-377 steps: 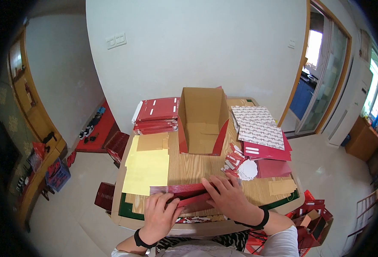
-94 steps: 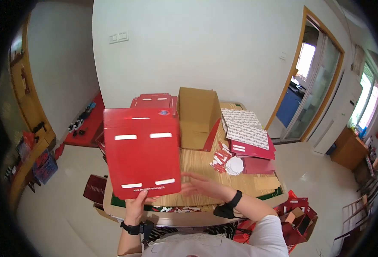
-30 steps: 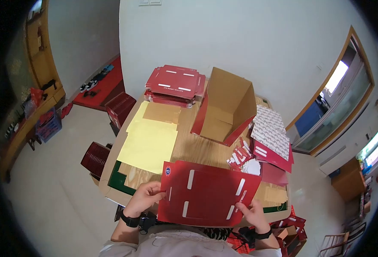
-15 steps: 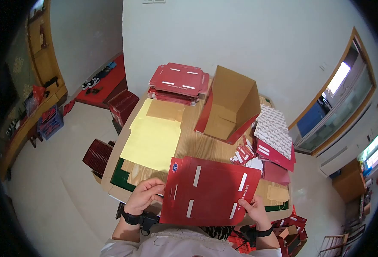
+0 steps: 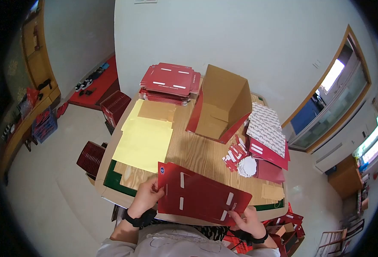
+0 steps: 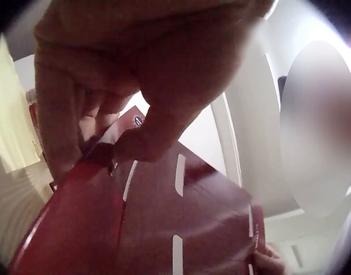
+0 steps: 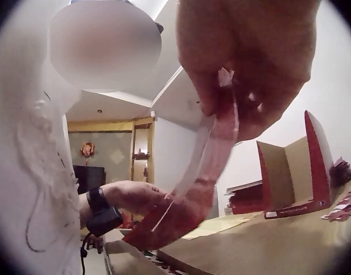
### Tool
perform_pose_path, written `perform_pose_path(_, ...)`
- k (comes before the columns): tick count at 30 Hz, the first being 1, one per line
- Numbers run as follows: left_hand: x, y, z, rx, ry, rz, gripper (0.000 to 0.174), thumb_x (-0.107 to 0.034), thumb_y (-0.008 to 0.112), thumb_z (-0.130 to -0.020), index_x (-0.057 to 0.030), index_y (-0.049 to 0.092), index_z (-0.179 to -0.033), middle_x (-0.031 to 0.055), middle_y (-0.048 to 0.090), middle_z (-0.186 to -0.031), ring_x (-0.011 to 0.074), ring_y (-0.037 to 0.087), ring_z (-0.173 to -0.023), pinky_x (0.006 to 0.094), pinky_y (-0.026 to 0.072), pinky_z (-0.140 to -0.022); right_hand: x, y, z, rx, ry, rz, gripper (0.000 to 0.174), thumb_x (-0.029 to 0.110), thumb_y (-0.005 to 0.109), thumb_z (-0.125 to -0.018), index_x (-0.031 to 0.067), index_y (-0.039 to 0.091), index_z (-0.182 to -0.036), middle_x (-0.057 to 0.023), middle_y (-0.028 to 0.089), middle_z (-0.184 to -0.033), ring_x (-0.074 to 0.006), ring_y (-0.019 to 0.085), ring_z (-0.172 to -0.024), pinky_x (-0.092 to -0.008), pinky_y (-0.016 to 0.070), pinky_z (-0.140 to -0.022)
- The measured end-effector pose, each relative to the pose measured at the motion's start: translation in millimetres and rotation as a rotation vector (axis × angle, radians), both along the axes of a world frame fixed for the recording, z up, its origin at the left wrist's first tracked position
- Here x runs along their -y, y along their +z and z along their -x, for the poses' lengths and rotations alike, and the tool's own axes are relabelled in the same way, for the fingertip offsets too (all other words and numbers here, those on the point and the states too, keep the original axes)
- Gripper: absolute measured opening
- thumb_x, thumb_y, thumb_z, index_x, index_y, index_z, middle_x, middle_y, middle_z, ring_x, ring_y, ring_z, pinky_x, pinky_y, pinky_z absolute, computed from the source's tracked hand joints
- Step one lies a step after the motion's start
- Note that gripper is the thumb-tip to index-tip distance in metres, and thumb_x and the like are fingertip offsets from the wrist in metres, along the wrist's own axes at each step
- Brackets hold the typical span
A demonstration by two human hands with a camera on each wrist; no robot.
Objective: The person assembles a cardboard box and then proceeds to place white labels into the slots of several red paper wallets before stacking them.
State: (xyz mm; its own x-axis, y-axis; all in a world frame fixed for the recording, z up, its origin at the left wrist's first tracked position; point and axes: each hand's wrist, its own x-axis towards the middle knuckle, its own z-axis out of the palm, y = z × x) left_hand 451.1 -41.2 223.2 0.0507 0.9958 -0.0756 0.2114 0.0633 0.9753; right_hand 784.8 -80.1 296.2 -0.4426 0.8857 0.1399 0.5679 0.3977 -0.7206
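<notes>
Your left hand (image 5: 145, 199) and right hand (image 5: 249, 223) pinch opposite ends of the glossy red slotted card sheet (image 5: 204, 195), presumably to steady it; the right grip is partly hidden.

Right hand (image 7: 250, 63) at top, pinching one end of glossy red card sheet (image 7: 181, 217), seen nearly edge-on, bent in a curve. Left hand (image 7: 138, 195) on the sheet's other end; black wrist strap (image 7: 97, 199) with boxy black device (image 7: 105, 222). Sheet hangs above near edge of wood-grain table (image 7: 267, 246). Back from that edge: open cardboard box (image 7: 287, 177), brown inside, red outside; stack of red cards (image 7: 247, 199) beside it, yellow paper (image 7: 224, 224) in front of stack, red-and-white scraps (image 7: 344, 207) past box's other side. White shirt (image 7: 35, 172) alongside.
</notes>
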Motion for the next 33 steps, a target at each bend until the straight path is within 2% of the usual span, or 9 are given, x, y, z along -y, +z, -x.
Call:
perform_pose_path(1,-0.3,3.0,-0.1,-0.017,-0.002,0.011,0.020,0.005,0.054,-0.084,-0.0012,0.059,-0.102,-0.0004,0.065,-0.089,0.0057,0.058,-0.077,0.0204,0.0472,-0.065,-0.2,-1.1,1.2,-0.038,0.004,-0.097,0.019,0.008,0.062,-0.085,0.0004,0.058,-0.103,-0.0079,0.066,-0.084,-0.0115,0.061,-0.069,-0.0278,0.0489,-0.058)
perform_pose_path(4,2.0,16.9,-1.0,0.413,-0.108,0.059,0.019,0.003,0.054,-0.086,-0.0012,0.059,-0.104,0.0008,0.065,-0.091,0.0065,0.060,-0.077,0.0210,0.0491,-0.066,-3.6,-7.7,-0.8,-0.246,-0.312,0.216,0.020,0.009,0.062,-0.086,-0.0006,0.058,-0.103,-0.0065,0.066,-0.085,-0.0089,0.059,-0.070,-0.0272,0.0488,-0.060)
perform_pose_path(7,4.5,24.8,10.8,0.506,-0.195,0.270,0.019,-0.001,0.054,-0.088,-0.0009,0.059,-0.106,0.0020,0.065,-0.093,0.0072,0.061,-0.077,0.0212,0.0508,-0.065,-15.6,-21.8,-9.9,-0.405,-0.323,0.361,0.019,0.009,0.061,-0.088,-0.0004,0.058,-0.105,-0.0039,0.066,-0.090,-0.0073,0.059,-0.077,-0.0257,0.0490,-0.066)
perform_pose_path(10,3.7,11.1,18.1,0.666,-0.216,0.299,0.018,-0.004,0.053,-0.090,0.0003,0.058,-0.107,0.0044,0.065,-0.093,0.0087,0.063,-0.078,0.0224,0.0536,-0.064,-21.6,-22.9,-10.2,-0.477,-0.341,0.468,0.020,0.008,0.059,-0.089,0.0000,0.057,-0.107,-0.0033,0.065,-0.093,-0.0078,0.059,-0.080,-0.0253,0.0486,-0.069)
perform_pose_path(13,3.4,3.9,23.2,0.912,-0.132,0.358,0.020,-0.004,0.053,-0.090,0.0016,0.058,-0.109,0.0070,0.065,-0.093,0.0106,0.064,-0.078,0.0233,0.0554,-0.064,-26.3,-28.3,-11.9,-0.534,-0.331,0.475,0.022,0.008,0.059,-0.089,0.0000,0.057,-0.109,-0.0033,0.065,-0.096,-0.0082,0.059,-0.081,-0.0252,0.0482,-0.071)
perform_pose_path(25,3.3,-1.9,21.4,0.694,-0.103,0.292,0.015,-0.002,0.056,-0.088,0.0033,0.061,-0.101,0.0072,0.066,-0.090,0.0117,0.064,-0.076,0.0220,0.0535,-0.065,-29.1,-32.7,-12.5,-0.558,-0.341,0.457,0.024,0.007,0.058,-0.089,0.0006,0.055,-0.112,-0.0046,0.064,-0.100,-0.0098,0.059,-0.085,-0.0262,0.0482,-0.075)
perform_pose_path(28,5.7,9.8,14.5,0.422,-0.054,0.132,0.012,-0.003,0.056,-0.089,0.0027,0.063,-0.096,0.0064,0.066,-0.084,0.0120,0.064,-0.071,0.0229,0.0527,-0.064,-27.5,-28.2,-10.2,-0.561,-0.400,0.412,0.024,0.008,0.058,-0.089,0.0011,0.055,-0.112,-0.0047,0.065,-0.100,-0.0100,0.060,-0.085,-0.0262,0.0482,-0.075)
perform_pose_path(31,3.4,3.4,12.8,0.174,0.104,-0.014,0.009,-0.001,0.057,-0.087,0.0041,0.063,-0.091,0.0068,0.066,-0.075,0.0114,0.064,-0.069,0.0240,0.0523,-0.062,-33.3,-32.9,-23.4,-0.592,-0.465,0.279,0.025,0.008,0.059,-0.089,0.0016,0.055,-0.112,-0.0051,0.065,-0.099,-0.0102,0.060,-0.085,-0.0261,0.0481,-0.075)
perform_pose_path(33,7.9,0.0,17.4,0.075,-0.027,0.066,0.009,-0.001,0.057,-0.088,0.0045,0.063,-0.089,0.0076,0.066,-0.075,0.0118,0.064,-0.068,0.0238,0.0525,-0.063,-33.5,-23.9,-31.9,-0.574,-0.592,0.274,0.026,0.009,0.060,-0.088,0.0022,0.055,-0.112,-0.0062,0.065,-0.099,-0.0107,0.060,-0.085,-0.0260,0.0481,-0.075)
